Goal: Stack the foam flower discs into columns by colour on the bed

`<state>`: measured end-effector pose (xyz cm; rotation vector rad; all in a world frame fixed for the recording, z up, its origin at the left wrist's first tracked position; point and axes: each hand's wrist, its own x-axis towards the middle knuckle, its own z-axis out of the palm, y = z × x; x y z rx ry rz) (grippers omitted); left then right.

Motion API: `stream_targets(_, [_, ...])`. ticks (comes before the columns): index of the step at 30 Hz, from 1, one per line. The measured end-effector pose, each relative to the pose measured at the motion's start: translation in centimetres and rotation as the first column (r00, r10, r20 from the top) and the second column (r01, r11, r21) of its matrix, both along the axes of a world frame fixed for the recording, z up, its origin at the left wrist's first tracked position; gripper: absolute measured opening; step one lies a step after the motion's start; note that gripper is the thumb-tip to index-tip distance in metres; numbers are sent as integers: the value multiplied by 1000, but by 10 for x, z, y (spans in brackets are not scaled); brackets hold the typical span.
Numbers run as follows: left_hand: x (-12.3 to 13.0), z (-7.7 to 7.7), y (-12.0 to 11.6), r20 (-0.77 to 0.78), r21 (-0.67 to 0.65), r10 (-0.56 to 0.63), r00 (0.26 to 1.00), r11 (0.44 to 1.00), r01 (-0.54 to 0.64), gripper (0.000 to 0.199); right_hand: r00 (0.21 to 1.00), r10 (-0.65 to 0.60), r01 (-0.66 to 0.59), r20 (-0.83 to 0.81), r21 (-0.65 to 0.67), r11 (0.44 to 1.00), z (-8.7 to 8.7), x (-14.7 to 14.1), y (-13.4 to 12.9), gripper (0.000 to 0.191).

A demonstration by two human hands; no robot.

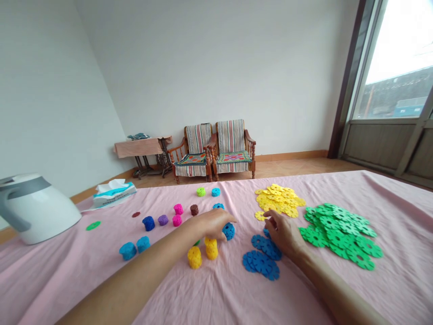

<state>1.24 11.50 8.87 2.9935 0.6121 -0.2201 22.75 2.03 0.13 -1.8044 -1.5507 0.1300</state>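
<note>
My left hand (216,224) is closed with thumb and fingers around a blue notched disc piece (228,231), which is tilted so its face shows; whether it is one disc or a stack I cannot tell. Below that hand stand yellow disc stacks (194,257), and something green is partly hidden behind the wrist. My right hand (282,232) hovers over the edge of the loose blue discs (260,264), its thumb and forefinger apart with nothing visible between them. One blue disc is partly covered by its fingers. Loose yellow discs (279,198) lie just beyond.
Loose green discs (338,232) spread at the right. Small stacks in pink (177,220), purple (163,220), dark blue (148,223) and light blue (127,251) stand at the left. A white kettle (43,212) and tissue box (115,194) occupy the pink-covered table's (189,298) left side.
</note>
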Motion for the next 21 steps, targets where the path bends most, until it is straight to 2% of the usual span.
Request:
stream_targets(6, [1,-3,2,-13,1,-11,1000,1000,11,52,1000,-1,0,-22,-27,1000,2,-1,0,24])
stream_targets(14, [2,-4,-1,-38,18,-31,999,999,32,28,999,3,-4,-35,-36,999,2,-1,-1,24])
stream_targets(21, [2,1,0,-24,11,-28,999,1000,29,29,1000,-1,0,-29,-32,999,2,-1,0,24])
